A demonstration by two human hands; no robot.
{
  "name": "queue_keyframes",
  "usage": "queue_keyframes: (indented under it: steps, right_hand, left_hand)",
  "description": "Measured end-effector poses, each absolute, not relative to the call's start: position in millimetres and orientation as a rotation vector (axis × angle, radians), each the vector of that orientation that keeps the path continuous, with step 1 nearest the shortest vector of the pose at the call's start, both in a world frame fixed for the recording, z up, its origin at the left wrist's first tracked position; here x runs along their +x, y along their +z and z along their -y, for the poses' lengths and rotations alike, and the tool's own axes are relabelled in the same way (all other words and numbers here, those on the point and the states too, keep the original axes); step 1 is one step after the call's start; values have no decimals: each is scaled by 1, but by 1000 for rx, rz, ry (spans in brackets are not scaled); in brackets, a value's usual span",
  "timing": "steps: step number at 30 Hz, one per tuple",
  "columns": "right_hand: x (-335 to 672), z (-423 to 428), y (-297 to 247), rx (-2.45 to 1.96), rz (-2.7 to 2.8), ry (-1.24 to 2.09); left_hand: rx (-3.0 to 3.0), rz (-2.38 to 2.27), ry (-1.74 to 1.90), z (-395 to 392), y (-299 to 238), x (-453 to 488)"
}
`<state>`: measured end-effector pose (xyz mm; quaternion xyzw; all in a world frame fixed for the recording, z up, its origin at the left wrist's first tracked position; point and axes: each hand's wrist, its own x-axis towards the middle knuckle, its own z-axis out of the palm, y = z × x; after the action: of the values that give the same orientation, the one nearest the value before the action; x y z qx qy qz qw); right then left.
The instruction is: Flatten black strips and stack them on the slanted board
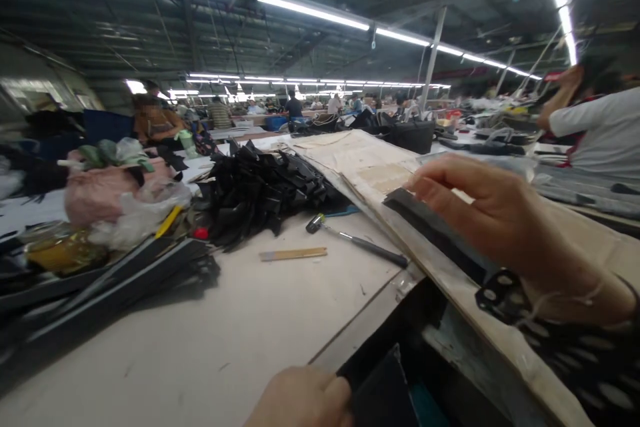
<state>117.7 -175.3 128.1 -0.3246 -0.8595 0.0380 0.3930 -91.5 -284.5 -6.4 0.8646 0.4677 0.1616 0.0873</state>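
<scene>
My left hand (303, 397) is at the bottom edge, its fingers curled in against a dark flat piece (383, 387) that looks like black sheet material. Part of that hand is cut off by the frame. Over the cream-covered board on the right, my right hand (485, 220) has its fingers drawn together at the end of a black strip (435, 233). The strip lies along the board (360, 160) and runs back under the wrist. A small hammer (360, 240) with a dark handle rests on the table beside the board. Left of it lies a yellowish flat stick (293, 254).
Black cut pieces (265, 187) are heaped at the table's far side. Long dark strips (110, 287), a pink bag (107, 187) and a jar (65, 250) crowd the left. A dark gap (425, 307) opens below the board. People work behind; one person (600, 127) is at right.
</scene>
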Motion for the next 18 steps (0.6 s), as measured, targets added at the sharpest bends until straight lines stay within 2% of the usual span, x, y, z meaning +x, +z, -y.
queue_keyframes:
  steps: [2,6,8,10,14,18]
  right_hand:
    - [106,168,106,-783,2381,456]
    - [78,165,43,-535,2721,1506]
    - [64,160,20,-505,2687,1721]
    - [51,152,6,-605,2672,1700]
    - [24,130,-7,-789,2784,1302]
    - [6,115,-17,-770,2901,1070]
  left_hand:
    - [2194,-1504,584,293,10,-103]
    - [1402,-1741,959,307,22,-134]
    - [1072,-1764,1106,309,12,-151]
    - [826,-1721,1186,310,-2,-166]
    - [572,-1543,1050,317,-24,-184]
    - [762,-1547,816,324,-22,-186]
